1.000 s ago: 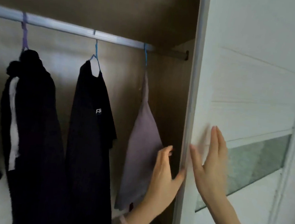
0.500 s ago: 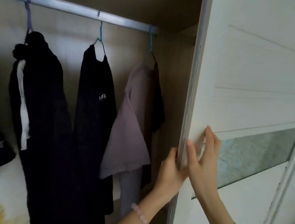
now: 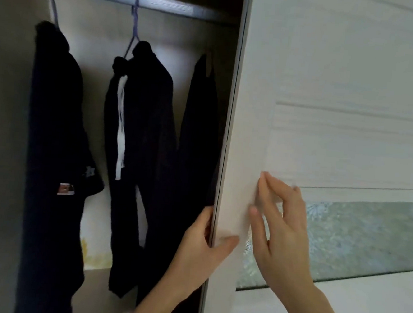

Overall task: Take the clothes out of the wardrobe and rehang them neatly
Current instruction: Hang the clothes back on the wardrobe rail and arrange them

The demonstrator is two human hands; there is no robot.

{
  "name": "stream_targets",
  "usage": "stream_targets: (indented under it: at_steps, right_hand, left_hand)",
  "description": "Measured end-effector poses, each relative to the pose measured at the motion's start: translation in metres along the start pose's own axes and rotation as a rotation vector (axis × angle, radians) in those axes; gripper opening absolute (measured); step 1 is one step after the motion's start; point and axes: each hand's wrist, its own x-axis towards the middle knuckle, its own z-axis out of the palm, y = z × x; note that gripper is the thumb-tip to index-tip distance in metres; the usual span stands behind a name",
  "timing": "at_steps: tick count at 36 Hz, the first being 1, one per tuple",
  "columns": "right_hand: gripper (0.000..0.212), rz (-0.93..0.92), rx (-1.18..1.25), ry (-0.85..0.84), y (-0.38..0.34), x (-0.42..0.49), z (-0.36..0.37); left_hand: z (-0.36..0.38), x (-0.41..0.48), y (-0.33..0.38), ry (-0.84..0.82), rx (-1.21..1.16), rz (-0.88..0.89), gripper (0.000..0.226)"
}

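Wardrobe interior: a dim recess with a beige back panel (image 3: 97, 56) is seen across the left half of the view, and a yellowish marking is seen low on that panel.
Rail: a silver metal hanging rail (image 3: 163, 4) is run across the top of the recess.
Hangers: a purple hanger hook (image 3: 53, 8) is looped over the rail on the left, and a second purple hanger hook (image 3: 135, 17) is looped over it nearer the middle.
Left garment: a dark navy garment with a small star and a red-and-white patch (image 3: 54, 132) is hung from the left hook, well apart from the door.
Middle garment: a dark garment with a white strip down its front (image 3: 147, 139) is hung from the second hook, between the other two.
Right garment: a plain dark garment (image 3: 198, 121) is hung just beside the door edge. Its right side is hidden behind that edge, and its hanger cannot be made out.
Door: a white panelled sliding door (image 3: 331, 67) fills the right half of the view, with a frosted pale-green glass band (image 3: 367, 233) set across it.
Left hand: the left hand (image 3: 200, 252) is wrapped round the door's left edge, with the thumb laid on the front face and the fingers curled behind the edge.
Right hand: the right hand (image 3: 285, 234) is laid on the door face near the left hand. Its fingers are spread and slightly bent, the fingertips are pressed to the surface, and nothing is held.
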Motion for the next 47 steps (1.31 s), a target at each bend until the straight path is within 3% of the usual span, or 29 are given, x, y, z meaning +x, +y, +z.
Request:
stream_targets:
  at_steps: [11, 17, 22, 26, 32, 39, 47]
  right_hand:
    - [0.047, -0.383, 0.037, -0.002, -0.102, 0.009, 0.08]
    - [0.053, -0.475, 0.042, -0.028, -0.16, 0.016, 0.115]
    - [0.058, -0.517, 0.103, -0.085, -0.209, 0.018, 0.138]
    - [0.062, -0.514, 0.12, -0.153, -0.242, 0.019, 0.153]
    - [0.063, -0.517, 0.109, -0.195, -0.281, 0.017, 0.171]
    - [0.061, -0.533, 0.127, -0.164, -0.31, 0.016, 0.188]
    - [0.067, -0.51, 0.102, -0.233, -0.325, 0.01, 0.194]
  left_hand:
    - [-0.112, -0.051, 0.007, 0.547, 0.259, -0.056, 0.066]
    - [-0.172, -0.088, -0.003, 0.961, 0.823, 0.235, 0.078]
    - [-0.214, -0.106, 0.0, 1.152, 1.099, 0.263, 0.083]
    - [-0.242, -0.117, 0.0, 1.253, 1.182, 0.2, 0.09]
    - [-0.272, -0.13, 0.005, 1.377, 1.035, 0.02, 0.106]
    - [-0.303, -0.137, 0.003, 1.329, 0.801, -0.179, 0.117]
    - [-0.314, -0.142, 0.005, 1.302, 0.881, -0.203, 0.111]
